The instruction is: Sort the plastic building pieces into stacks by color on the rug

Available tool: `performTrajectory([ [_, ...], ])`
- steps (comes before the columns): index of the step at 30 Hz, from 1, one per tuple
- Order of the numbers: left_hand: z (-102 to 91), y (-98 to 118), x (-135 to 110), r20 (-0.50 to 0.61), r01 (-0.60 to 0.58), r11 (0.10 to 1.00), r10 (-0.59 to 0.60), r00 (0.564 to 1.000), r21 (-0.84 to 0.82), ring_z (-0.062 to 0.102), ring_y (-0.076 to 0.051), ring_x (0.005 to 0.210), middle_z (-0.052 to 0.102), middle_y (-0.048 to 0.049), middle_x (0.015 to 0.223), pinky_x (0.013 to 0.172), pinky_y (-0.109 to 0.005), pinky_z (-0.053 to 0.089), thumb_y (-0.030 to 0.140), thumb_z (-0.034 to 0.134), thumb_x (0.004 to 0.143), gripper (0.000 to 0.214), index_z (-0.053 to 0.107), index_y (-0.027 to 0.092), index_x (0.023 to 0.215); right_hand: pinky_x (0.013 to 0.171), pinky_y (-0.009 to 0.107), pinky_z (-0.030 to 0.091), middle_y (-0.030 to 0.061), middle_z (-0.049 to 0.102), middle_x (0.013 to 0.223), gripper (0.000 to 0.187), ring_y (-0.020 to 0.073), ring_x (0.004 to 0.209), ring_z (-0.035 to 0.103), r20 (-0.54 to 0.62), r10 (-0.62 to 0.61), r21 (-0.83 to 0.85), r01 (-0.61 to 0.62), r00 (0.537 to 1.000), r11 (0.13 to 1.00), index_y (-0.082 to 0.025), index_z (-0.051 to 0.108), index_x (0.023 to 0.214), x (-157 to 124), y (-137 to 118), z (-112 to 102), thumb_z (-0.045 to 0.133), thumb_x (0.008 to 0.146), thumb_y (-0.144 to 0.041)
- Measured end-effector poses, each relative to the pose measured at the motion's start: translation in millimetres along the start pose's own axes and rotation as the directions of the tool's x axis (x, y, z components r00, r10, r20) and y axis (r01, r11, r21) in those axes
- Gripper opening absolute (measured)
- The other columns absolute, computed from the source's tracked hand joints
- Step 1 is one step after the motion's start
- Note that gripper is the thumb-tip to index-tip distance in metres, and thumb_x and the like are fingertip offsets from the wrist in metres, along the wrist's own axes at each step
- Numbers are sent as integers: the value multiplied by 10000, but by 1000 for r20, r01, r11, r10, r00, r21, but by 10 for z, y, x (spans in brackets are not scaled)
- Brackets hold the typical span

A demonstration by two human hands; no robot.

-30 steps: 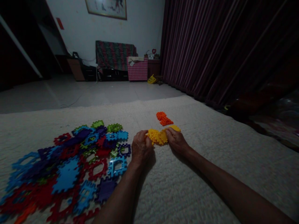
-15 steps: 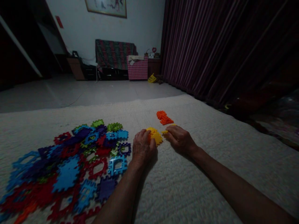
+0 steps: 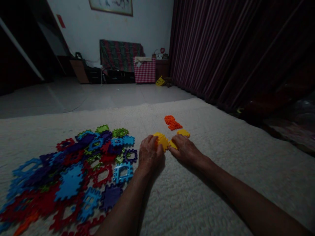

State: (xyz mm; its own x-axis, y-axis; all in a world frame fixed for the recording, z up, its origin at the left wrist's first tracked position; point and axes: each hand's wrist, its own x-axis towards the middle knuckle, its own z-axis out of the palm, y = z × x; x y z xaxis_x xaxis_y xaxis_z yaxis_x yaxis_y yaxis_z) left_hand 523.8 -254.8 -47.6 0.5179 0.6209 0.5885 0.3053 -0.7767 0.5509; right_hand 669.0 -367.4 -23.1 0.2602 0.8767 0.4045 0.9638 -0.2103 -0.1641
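Note:
My left hand [image 3: 149, 154] is curled round the left side of a yellow studded tile [image 3: 162, 140] on the white quilted mat [image 3: 197, 183]. My right hand [image 3: 185, 149] pinches a second yellow tile [image 3: 172, 144] that meets the first one between my hands. Another yellow tile [image 3: 183, 132] lies loose just beyond my right hand. A small stack of orange tiles [image 3: 172, 123] rests further back on the mat.
A big heap of blue, red, purple and green interlocking tiles [image 3: 73, 170] spreads over the mat to my left. A dark striped curtain [image 3: 221, 49] hangs on the right. Bare floor [image 3: 98, 95], a covered cabinet and a pink checked box [image 3: 144, 70] stand by the far wall.
My hands have drawn closer together over the yellow tiles and lowered them to the mat. One yellow tile now lies uncovered beyond my right hand.

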Motion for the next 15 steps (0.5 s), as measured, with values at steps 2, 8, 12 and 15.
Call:
performTrajectory([
  [2,12,-14,4,-7,-4,1000,4,1000,-4,603,-260,1100,656,-106,1199,1006,-434,488,203,554,843,322,642,179,1151,770,333,436,68,602,871,127,203,814,539,11,41,42,-41,999,998,-201,557,817,-12,-10,3,615,864,-304],
  [8,20,-30,10,-2,-8,1000,8,1000,0,613,-270,1077,660,-131,1208,989,-448,499,205,554,841,336,649,151,1158,796,347,472,80,628,952,217,217,876,571,14,132,144,-132,991,981,-199,611,972,9,65,4,634,756,-201],
  [12,38,-40,-5,-17,-12,1000,12,1000,6,604,-276,1107,651,-139,1235,1007,-453,491,209,565,838,343,650,147,1165,893,415,481,108,647,1095,323,267,998,585,-209,159,178,-122,965,976,-219,636,1045,149,367,7,640,721,-225],
  [15,53,-48,-8,-21,-10,1000,10,1000,12,600,-278,1116,645,-139,1250,1010,-456,489,215,562,841,340,652,153,1162,933,447,471,110,670,1074,302,277,1008,603,-283,209,170,-166,936,971,-202,644,1032,220,618,13,601,734,-232],
])
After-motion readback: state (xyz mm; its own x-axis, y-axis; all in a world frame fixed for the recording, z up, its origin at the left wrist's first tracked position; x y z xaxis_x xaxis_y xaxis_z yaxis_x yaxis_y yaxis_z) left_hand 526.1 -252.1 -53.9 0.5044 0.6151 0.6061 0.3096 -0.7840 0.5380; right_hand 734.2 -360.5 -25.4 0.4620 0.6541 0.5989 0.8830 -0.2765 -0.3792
